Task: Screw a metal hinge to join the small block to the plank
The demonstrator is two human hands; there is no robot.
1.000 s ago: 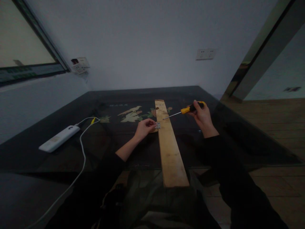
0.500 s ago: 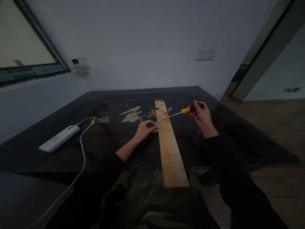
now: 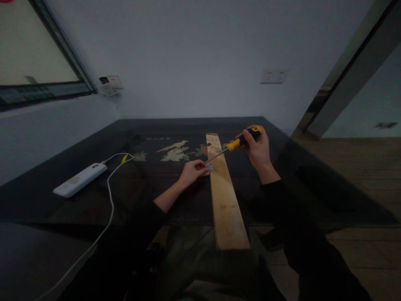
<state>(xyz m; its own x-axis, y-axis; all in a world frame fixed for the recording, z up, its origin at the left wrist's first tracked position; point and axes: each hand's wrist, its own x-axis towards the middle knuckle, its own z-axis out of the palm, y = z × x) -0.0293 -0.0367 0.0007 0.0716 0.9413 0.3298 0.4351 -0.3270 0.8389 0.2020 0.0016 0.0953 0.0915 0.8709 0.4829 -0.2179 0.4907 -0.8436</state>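
A long wooden board (image 3: 226,200) lies on the dark table, its near end jutting past the front edge. At its left edge, about halfway along, sits a small silver metal hinge (image 3: 211,167). My left hand (image 3: 191,172) is closed, thumb and fingers pinching the hinge's left side; whether a screw is also between the fingertips I cannot make out. My right hand (image 3: 259,149) wraps round the yellow and black handle of a screwdriver (image 3: 234,145). The screwdriver slants down to the left over the board, and its tip is close by the left fingertips at the hinge.
A white power strip (image 3: 80,179) rests on the table's left side, with a white cable (image 3: 109,196) running off the front edge. The dark table (image 3: 175,196) carries a bird and flower picture. Behind stands a wall with sockets (image 3: 273,76).
My right hand has moved left, bringing the screwdriver's tip from over the board to the left fingertips at the hinge. My left hand keeps its pinch. The whole view has shifted slightly.
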